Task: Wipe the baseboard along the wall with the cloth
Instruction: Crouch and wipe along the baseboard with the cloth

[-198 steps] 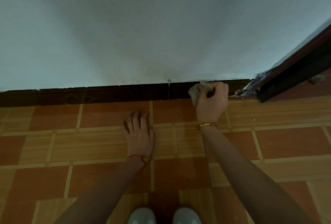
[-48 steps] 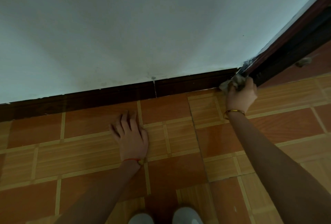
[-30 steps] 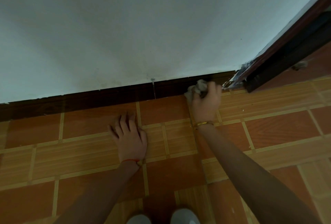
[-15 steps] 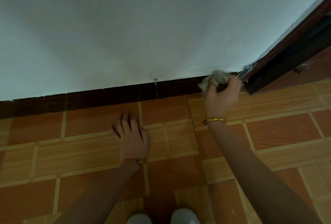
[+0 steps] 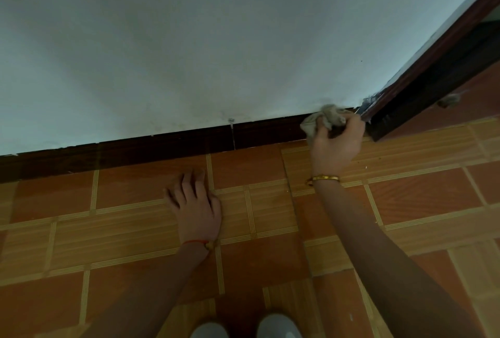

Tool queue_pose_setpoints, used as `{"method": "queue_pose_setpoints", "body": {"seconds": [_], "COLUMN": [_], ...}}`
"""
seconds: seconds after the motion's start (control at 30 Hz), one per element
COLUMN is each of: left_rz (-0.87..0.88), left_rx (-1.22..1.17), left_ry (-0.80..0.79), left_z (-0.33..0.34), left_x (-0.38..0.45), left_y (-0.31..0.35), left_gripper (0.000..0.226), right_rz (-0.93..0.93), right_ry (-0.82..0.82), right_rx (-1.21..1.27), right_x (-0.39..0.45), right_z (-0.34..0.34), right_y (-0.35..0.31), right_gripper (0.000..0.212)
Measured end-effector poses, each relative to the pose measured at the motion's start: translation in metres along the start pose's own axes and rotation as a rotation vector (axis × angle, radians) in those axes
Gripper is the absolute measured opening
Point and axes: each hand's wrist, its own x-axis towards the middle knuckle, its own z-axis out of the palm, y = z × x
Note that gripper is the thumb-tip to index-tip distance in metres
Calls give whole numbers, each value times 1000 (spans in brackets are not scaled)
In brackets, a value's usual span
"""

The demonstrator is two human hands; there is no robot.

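Dark wooden door frame rising at rt, just beside crumpled grey cloth; orange-brown tiled floor below, white painted wall above. Long dark brown baseboard running left-right along wall foot, rising slightly to rt. Right hand w/ fingers curled round cloth, pressed to baseboard's rt end; left hand flat on floor, fingers spread.

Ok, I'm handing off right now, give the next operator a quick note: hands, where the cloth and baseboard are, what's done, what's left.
Right hand grips the crumpled cloth, pressed on the baseboard at its right end, beside the door frame.
Left hand lies flat on the tiled floor, bracing.
Done: cannot tell from this view how much has been wiped.
Left: likely the long stretch of baseboard running left from the cloth, past the vertical seam.
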Motion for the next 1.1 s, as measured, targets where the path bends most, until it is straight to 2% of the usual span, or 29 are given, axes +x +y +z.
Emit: {"method": "queue_pose_setpoints", "body": {"seconds": [0.1, 0.23, 0.3, 0.37, 0.5, 0.57, 0.67, 0.83, 0.9, 0.97, 1.1], "left_rz": [-1, 3, 6, 9, 8, 0, -6, -8, -5, -3, 6], "left_rx": [15, 19, 14, 18, 11, 9, 12, 12, 13, 4, 16], "left_ry": [-5, -2, 0, 0, -2, -9, -18, -17, -18, -13, -9], "left_z": [0, 1, 1, 0, 0, 0, 1, 2, 1, 1, 0], "left_x": [0, -1, -1, 0, 0, 0, 0, 0, 0, 0, -1], "left_y": [1, 0, -1, -2, -1, -1, -1, 0, -1, -1, -1], "left_gripper": [54, 54, 54, 54, 53, 53, 55, 56, 56, 56, 55], "right_rz": [-44, -157, -183, -169, 3, 31, 4, -185, -188, -150, 66], "right_ry": [-86, -322, -361, -325, -73, -2, -47, -297, -319, -255, 17], "right_rx": [-12, 37, 60, 60, -23, -30, -27, -7, 24, 21, -82], "right_x": [-22, -58, -59, -49, -12, 1, -5, -49, -50, -39, 10], "right_z": [11, 24, 26, 22, 6, 1, 4, 22, 23, 18, -1], "right_y": [-16, -32, -30, -24, 2, 11, 3, -18, -18, -12, 13], "right_gripper": [16, 16, 16, 16, 15, 17, 15, 16, 17, 16, 15]}}
